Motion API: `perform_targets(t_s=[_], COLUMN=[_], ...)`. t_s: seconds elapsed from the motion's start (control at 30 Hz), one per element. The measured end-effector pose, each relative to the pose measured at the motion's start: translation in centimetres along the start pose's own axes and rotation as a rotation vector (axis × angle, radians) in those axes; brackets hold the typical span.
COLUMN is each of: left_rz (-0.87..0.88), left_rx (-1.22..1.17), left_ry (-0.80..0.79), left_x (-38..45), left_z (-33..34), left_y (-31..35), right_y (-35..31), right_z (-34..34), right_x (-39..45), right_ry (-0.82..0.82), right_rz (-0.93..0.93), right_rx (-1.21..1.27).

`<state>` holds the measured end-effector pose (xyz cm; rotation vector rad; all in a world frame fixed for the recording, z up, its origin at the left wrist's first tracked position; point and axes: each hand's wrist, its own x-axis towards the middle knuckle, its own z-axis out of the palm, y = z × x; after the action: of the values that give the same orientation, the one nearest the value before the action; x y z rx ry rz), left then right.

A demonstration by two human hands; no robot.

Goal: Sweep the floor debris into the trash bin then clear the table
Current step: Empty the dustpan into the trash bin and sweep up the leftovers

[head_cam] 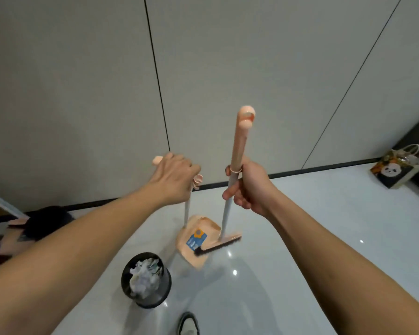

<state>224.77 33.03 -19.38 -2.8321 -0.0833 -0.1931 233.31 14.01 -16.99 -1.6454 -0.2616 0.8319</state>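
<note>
With right hand (248, 187) fingers wrapped round the broom (230, 189) and left hand (174, 177) fingers curled over the dustpan (196, 240) handle, keep the pan's lip flat on the floor (312, 238) beside the paper-filled trash bin (146, 279), probably sweeping short strokes inward.

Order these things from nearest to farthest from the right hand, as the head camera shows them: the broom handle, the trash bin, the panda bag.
1. Broom handle: held inside the right hand.
2. Trash bin: on the floor, down and to the left of that hand, full of crumpled paper.
3. Panda bag: far right, on the floor by the wall.
</note>
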Motion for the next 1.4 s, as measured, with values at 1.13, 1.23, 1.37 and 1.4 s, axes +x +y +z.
perform_targets(t_s=[1.13,1.23,1.37,1.4], left_rz=[-0.254,-0.348,-0.379,-0.37], left_rx=[-0.249,-0.329,-0.435,-0.456], left_ry=[-0.334,-0.428,-0.455,-0.469], left_x=[32.6,31.3,32.0,32.5], left_z=[20.4,23.0,26.3,27.1], left_y=[-14.2,-17.0,-20.5,-21.2], right_y=[-6.9,-6.7,-7.1,-7.3], right_z=[-5.7,-4.2,-2.9,-2.6], right_x=[45.3,49.2,54.7,55.8], right_ry=[-0.18,-0.125,-0.035,-0.003], right_rz=[0.332,0.37,0.44,0.458], right_rx=[0.087,0.142,0.241,0.262])
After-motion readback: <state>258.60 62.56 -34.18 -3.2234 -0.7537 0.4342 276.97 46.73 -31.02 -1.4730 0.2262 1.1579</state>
